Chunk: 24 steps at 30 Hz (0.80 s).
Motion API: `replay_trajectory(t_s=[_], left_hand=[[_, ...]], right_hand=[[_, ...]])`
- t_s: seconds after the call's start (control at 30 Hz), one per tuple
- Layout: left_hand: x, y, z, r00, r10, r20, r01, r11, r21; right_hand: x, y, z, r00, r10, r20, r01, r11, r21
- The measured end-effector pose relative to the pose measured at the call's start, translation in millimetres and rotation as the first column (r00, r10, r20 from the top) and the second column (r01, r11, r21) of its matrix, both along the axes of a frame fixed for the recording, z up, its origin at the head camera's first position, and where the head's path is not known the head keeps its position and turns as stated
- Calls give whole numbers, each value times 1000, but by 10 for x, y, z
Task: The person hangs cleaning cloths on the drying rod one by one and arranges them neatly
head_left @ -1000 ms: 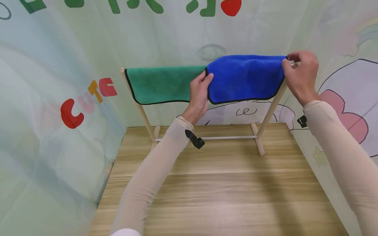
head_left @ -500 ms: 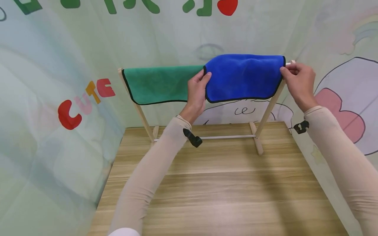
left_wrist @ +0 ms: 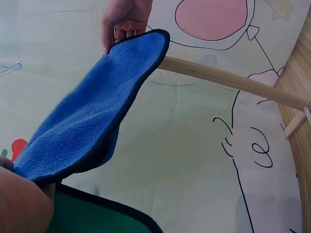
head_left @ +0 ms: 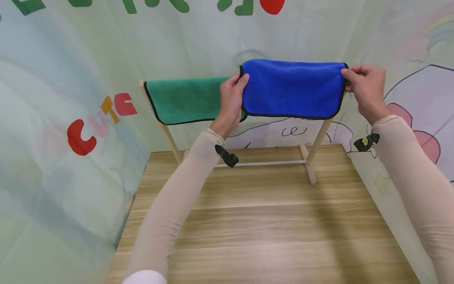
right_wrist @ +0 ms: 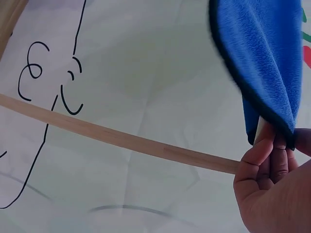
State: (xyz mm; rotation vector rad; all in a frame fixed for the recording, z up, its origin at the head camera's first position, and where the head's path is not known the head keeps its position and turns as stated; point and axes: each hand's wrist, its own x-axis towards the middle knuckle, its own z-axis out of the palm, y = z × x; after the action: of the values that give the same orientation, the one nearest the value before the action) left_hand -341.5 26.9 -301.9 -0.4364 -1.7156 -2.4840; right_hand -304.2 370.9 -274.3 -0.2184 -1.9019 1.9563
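Observation:
A blue towel with black edging (head_left: 292, 90) hangs over the right half of a wooden rack's top bar. My left hand (head_left: 231, 100) pinches its left edge, thumb in front. At the far end, my right hand (head_left: 369, 88) pinches the towel's right edge near the upper corner. In the right wrist view the right hand (right_wrist: 277, 179) has its fingers by the rack's bar end and the cloth. A green towel with black edging (head_left: 188, 100) hangs on the left half of the bar, partly behind my left hand. The left wrist view shows the blue towel (left_wrist: 97, 107) stretched between both hands.
The rack's right wooden post (head_left: 320, 138) and foot (head_left: 309, 169) stand on a wood-grain table (head_left: 255, 228). A white lower rod (head_left: 269, 163) joins the two sides. Printed cloth walls (head_left: 106, 59) enclose the table at the back and sides.
Both hands have raised the blue towel slightly, and its front now looks flatter. My right hand first moved from the bar end onto the towel's edge. The green towel stays on the bar.

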Motion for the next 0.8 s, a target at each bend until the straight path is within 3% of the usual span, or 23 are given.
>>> replay_trajectory(t_s=[0.27,0.57,0.8], left_hand=[[-36,4,143,999,-3,33,3,1000,-15],[-11,3,189,1000,-2,16,4,995,-98],[36,29,282,998,-63,-32,57,986,-159]], right_hand=[[6,70,61,999,16,-51,-25,983,-181],[11,111,108,999,-32,-9,30,984,-175],[12,166,147,997,-76,-24,70,979,-189]])
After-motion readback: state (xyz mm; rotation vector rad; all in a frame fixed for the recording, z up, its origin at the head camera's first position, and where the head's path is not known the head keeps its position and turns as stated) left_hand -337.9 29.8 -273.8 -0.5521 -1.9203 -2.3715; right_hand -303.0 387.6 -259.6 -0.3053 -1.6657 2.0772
